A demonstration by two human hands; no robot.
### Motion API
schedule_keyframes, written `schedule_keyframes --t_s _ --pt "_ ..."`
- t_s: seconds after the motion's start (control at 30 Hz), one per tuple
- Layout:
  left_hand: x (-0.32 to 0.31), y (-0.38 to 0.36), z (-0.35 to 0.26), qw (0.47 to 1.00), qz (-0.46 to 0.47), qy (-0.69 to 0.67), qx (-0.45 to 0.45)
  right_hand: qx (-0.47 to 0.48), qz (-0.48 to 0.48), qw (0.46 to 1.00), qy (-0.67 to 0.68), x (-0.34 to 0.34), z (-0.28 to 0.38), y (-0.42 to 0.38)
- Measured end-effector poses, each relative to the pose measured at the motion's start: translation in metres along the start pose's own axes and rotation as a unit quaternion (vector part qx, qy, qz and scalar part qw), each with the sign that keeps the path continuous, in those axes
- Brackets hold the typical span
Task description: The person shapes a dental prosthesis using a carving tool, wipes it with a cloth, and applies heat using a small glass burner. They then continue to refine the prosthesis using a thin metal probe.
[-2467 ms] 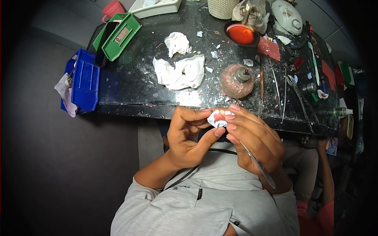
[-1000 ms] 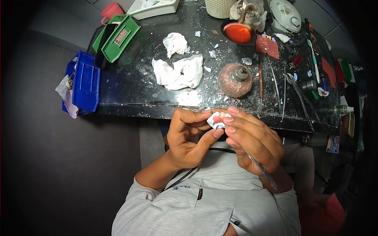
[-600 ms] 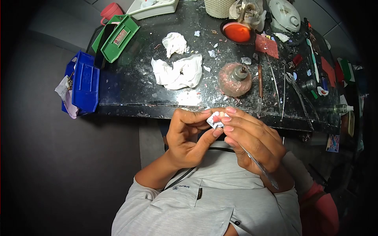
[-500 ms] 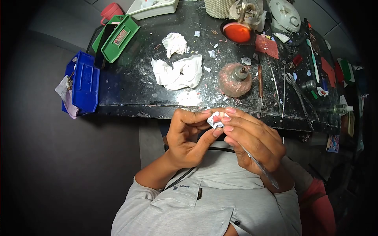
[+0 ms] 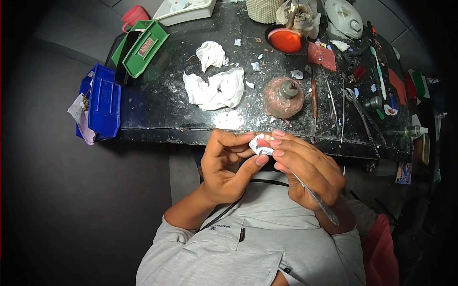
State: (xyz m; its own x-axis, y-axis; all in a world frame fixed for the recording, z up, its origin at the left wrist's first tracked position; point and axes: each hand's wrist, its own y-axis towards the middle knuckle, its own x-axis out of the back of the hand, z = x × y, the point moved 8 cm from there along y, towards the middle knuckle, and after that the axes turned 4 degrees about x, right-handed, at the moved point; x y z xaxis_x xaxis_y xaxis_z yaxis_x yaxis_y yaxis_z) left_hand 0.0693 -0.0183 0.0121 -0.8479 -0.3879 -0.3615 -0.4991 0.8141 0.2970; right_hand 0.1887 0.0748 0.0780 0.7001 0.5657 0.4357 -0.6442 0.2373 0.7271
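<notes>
Between both hands, just over the table's front edge, is a small white plaster piece (image 5: 260, 146) with pink material and tooth-like bits on it. My left hand (image 5: 229, 164) pinches its left side between thumb and forefinger. On the right side, the fingers of my right hand (image 5: 310, 169) press against the piece. A thin metal tool (image 5: 317, 202) is also held in my right hand, its flat end pointing down toward the wrist. Fingers hide part of the piece.
The dark table (image 5: 162, 107) holds crumpled white cloths (image 5: 217, 90), a glass burner (image 5: 283, 97), a pan of red material (image 5: 286, 40), metal tools (image 5: 331, 97) and pink sheets (image 5: 322, 56). Green (image 5: 145, 47) and blue (image 5: 104, 105) bins stand left.
The piece has turned slightly between the fingers, showing more pink. The metal tool's lower end has shifted a little right and up.
</notes>
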Motion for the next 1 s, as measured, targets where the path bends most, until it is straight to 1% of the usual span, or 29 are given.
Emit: schedule_keyframes --t_s 0.2,0.3,0.37,0.4,0.47,0.5,0.53,0.6,0.63,0.7,0.8,0.93,1.0 --pt "0.002 0.0 0.003 1.0 -0.002 0.009 0.016 0.0 -0.003 1.0 -0.008 0.0 -0.001 -0.001" --pt "0.003 0.001 0.002 1.0 0.011 -0.007 0.015 0.007 0.015 1.0 -0.004 -0.002 0.001 0.0" --pt "0.002 0.002 0.002 1.0 0.006 -0.011 0.028 -0.006 -0.02 0.999 -0.033 0.001 0.0 -0.003" --pt "0.002 0.003 0.002 0.999 0.0 -0.015 0.042 -0.005 -0.02 0.999 -0.033 0.001 0.001 -0.003" --pt "0.0 0.006 0.0 0.998 0.003 -0.004 0.055 -0.054 -0.04 0.997 -0.036 0.009 -0.006 -0.003" --pt "-0.001 0.007 0.0 0.998 0.007 0.008 0.068 -0.054 -0.04 0.997 -0.036 0.009 -0.007 -0.004" --pt "-0.001 0.009 -0.002 0.998 0.007 0.008 0.067 -0.051 -0.042 0.998 -0.002 0.01 -0.009 -0.004" --pt "-0.005 0.011 0.005 0.985 0.033 -0.101 0.133 -0.042 -0.042 0.997 0.053 0.009 -0.011 -0.002" --pt "-0.004 0.012 0.006 0.985 0.034 -0.101 0.133 -0.042 -0.042 0.997 0.053 0.008 -0.012 -0.003" --pt "-0.005 0.01 0.011 0.975 0.053 -0.144 0.161 -0.039 -0.039 0.995 0.078 0.006 -0.011 -0.003" --pt "-0.006 0.011 0.011 0.967 0.054 -0.178 0.175 -0.041 -0.033 0.995 0.079 0.006 -0.011 -0.003" --pt "-0.006 0.01 0.011 0.966 0.059 -0.188 0.169 -0.042 -0.03 0.995 0.08 0.006 -0.011 -0.003" --pt "-0.006 0.01 0.011 0.963 0.047 -0.196 0.181 -0.047 -0.027 0.996 0.067 0.005 -0.011 -0.003"
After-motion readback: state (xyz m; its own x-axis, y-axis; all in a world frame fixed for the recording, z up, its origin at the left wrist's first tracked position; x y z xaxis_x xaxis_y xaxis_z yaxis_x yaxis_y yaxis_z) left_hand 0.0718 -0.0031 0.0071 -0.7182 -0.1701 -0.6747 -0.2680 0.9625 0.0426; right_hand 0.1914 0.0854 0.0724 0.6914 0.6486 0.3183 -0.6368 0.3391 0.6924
